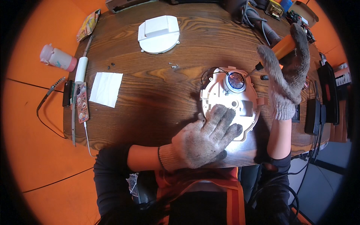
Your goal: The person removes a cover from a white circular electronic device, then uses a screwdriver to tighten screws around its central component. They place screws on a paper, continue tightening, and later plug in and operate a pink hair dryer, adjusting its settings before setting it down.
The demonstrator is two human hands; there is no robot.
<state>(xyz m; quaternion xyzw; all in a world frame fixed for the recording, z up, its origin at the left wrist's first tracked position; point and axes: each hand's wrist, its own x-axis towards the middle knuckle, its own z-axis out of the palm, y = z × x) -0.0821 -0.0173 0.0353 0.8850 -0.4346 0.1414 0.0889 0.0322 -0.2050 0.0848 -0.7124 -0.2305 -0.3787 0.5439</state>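
A round, cream-coloured plastic housing (247,122) lies open on the table in front of me, its inside facing up. A small round speaker (236,81) with a shiny dark cone sits at its far end, and a thin black wire (205,77) loops out beside it. My left hand (206,140), in a dirty grey knit glove, rests its outstretched fingers on the near part of the housing. My gloved right hand (287,75) grips an orange-handled screwdriver (282,47). The tool slants down to the left, with its tip at the speaker's right edge; whether it touches a screw cannot be seen.
A white plastic cover (159,35) lies at the back, with several small screws (173,66) nearer me. Left are a white paper (106,89), a power strip (83,103) and a bottle (58,58). Cables (255,17) and a black device (313,116) line the right.
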